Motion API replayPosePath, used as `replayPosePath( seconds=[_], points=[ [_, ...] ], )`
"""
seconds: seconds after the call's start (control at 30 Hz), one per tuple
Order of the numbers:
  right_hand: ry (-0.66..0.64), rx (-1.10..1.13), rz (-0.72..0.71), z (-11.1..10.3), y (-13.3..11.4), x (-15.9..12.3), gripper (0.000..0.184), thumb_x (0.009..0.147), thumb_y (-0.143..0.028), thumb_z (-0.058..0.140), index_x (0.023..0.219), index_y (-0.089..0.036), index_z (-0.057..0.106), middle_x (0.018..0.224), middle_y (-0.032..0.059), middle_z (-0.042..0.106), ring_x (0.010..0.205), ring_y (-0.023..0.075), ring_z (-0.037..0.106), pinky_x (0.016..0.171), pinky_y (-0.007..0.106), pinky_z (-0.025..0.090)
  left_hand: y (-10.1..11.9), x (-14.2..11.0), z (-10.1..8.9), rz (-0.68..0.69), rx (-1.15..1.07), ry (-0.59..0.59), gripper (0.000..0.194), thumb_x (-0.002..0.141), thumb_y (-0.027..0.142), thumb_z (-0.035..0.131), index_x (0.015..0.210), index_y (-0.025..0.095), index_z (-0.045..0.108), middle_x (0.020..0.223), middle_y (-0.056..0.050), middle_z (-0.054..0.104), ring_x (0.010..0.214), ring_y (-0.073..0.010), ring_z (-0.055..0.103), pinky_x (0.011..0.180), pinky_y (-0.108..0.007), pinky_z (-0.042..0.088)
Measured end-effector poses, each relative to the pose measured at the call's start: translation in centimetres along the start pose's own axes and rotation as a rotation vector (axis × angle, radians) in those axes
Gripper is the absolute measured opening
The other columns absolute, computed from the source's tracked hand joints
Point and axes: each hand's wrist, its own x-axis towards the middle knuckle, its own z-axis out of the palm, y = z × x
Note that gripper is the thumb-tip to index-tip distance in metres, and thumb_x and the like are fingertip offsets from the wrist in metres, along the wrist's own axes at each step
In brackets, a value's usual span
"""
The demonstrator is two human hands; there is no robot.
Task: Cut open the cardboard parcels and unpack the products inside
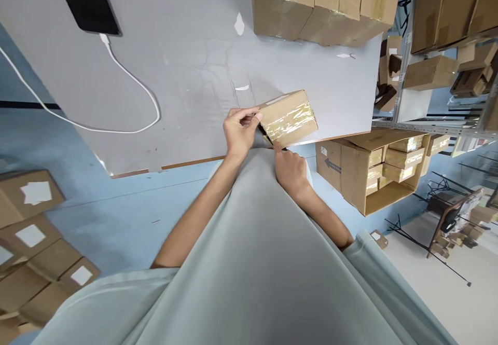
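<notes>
A small cardboard box (290, 119) with shiny clear tape along its side sits tilted at the front edge of the grey table (187, 96). My left hand (240, 131) pinches the box's left end between thumb and fingers, where a dark gap shows at the edge. Below the box, my right hand (291, 169) has its index finger against the lower left corner. Its other fingers are curled in, and a small dark bit shows beside them; what they hold, if anything, is hidden.
Taped cardboard boxes (284, 15) stand at the table's back. A phone (87, 0) with a white cable (150, 93) lies at left. Right of the table, a large open carton (342, 174) holds small boxes. More boxes (50, 257) are stacked at lower left; a shelf (416, 104) stands right.
</notes>
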Motion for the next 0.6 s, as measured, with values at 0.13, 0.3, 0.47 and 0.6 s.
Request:
replayPosePath(
  seconds=[0.13, 0.3, 0.47, 0.6],
  points=[
    [0.058, 0.017, -0.024, 0.3, 1.0, 0.0, 0.069, 0.114, -0.012, 0.047, 0.182, -0.016, 0.035, 0.123, 0.0220, 0.085, 0.109, 0.0286, 0.086, 0.091, 0.035, 0.067, 0.0, 0.9, -0.2, 0.016, -0.003, 0.014, 0.040, 0.099, 0.059, 0.078, 0.123, 0.028, 0.085, 0.128, -0.010, 0.077, 0.106, -0.0249, 0.075, 0.090, -0.035, 0.062],
    [0.139, 0.165, -0.044, 0.0, 4.9, -1.0, 0.062, 0.123, -0.032, 0.042, 0.184, -0.030, 0.032, 0.118, 0.0112, 0.088, 0.103, 0.0278, 0.085, 0.093, 0.035, 0.063, 0.7, 1.4, -0.7, 0.062, 0.083, 0.067, 0.035, 0.102, 0.048, 0.075, 0.129, 0.027, 0.082, 0.129, -0.009, 0.077, 0.112, -0.0251, 0.075, 0.102, -0.039, 0.063],
    [0.266, 0.296, 0.067, -0.6, 10.5, -0.1, 0.061, 0.124, -0.035, 0.039, 0.184, -0.026, 0.034, 0.121, 0.0109, 0.088, 0.103, 0.0301, 0.084, 0.094, 0.037, 0.060, 4.6, -0.2, 2.2, 0.343, 0.288, 0.064, 0.040, 0.105, 0.043, 0.075, 0.143, 0.030, 0.076, 0.157, -0.011, 0.067, 0.156, -0.0350, 0.056, 0.137, -0.057, 0.041],
    [0.307, 0.323, 0.085, -1.3, 13.9, 1.7, 0.063, 0.122, -0.030, 0.038, 0.184, -0.020, 0.034, 0.121, 0.0139, 0.087, 0.106, 0.0324, 0.083, 0.095, 0.039, 0.061, 6.5, -1.5, 6.7, 0.523, 0.472, -0.087, 0.039, 0.111, 0.051, 0.065, 0.144, 0.032, 0.074, 0.175, -0.006, 0.058, 0.174, -0.0357, 0.036, 0.146, -0.064, 0.018]
  ],
)
